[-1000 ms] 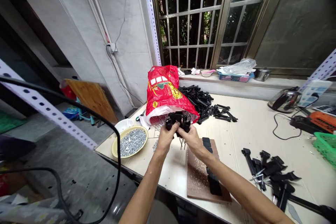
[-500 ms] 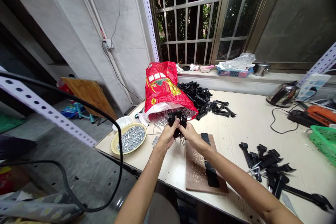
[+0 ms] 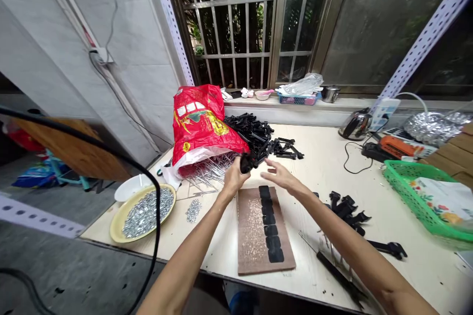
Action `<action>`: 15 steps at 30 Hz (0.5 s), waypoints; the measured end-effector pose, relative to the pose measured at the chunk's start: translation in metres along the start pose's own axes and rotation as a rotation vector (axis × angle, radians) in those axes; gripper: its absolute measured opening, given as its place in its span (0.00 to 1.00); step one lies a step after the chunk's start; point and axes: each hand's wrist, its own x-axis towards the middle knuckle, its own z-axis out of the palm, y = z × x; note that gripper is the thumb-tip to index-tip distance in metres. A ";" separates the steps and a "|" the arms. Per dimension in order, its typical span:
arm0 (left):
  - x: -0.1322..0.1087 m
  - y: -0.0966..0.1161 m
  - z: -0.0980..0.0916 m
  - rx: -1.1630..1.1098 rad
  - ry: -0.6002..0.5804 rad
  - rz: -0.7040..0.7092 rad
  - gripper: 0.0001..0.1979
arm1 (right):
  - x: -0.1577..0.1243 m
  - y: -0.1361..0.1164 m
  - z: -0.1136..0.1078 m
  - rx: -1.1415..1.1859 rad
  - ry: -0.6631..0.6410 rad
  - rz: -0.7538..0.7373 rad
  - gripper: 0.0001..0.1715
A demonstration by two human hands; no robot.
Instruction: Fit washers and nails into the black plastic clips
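My left hand [image 3: 234, 178] is closed around a black plastic part [image 3: 247, 161], held just above the table in front of the red bag [image 3: 201, 127]. My right hand [image 3: 278, 175] hovers beside it with fingers spread and nothing in it. Below both hands lies a brown board [image 3: 253, 234] carrying a row of black pads [image 3: 269, 217]. Thin metal rods [image 3: 207, 172] spill from the bag's mouth. A heap of black plastic parts [image 3: 254, 133] lies behind the hands.
A yellow dish of small metal pieces [image 3: 144, 208] and a white bowl [image 3: 129, 188] sit at the left edge. More black parts [image 3: 347, 206] lie at right, then a green basket [image 3: 421, 192], a kettle [image 3: 355, 125] and cables. A black cable [image 3: 148, 177] crosses the foreground left.
My right hand has let go of the black part and opened; the left hand keeps holding it. The camera view has swung to the right, showing the green basket.
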 end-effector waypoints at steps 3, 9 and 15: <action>0.005 -0.002 0.024 0.214 -0.257 0.166 0.17 | -0.016 0.022 -0.037 -0.117 0.171 0.075 0.30; 0.010 -0.014 0.061 0.201 -0.424 0.261 0.19 | -0.044 0.057 -0.044 -0.384 0.077 0.034 0.18; 0.007 -0.017 0.068 0.086 -0.504 0.273 0.26 | -0.040 0.065 -0.019 -0.639 -0.086 -0.191 0.19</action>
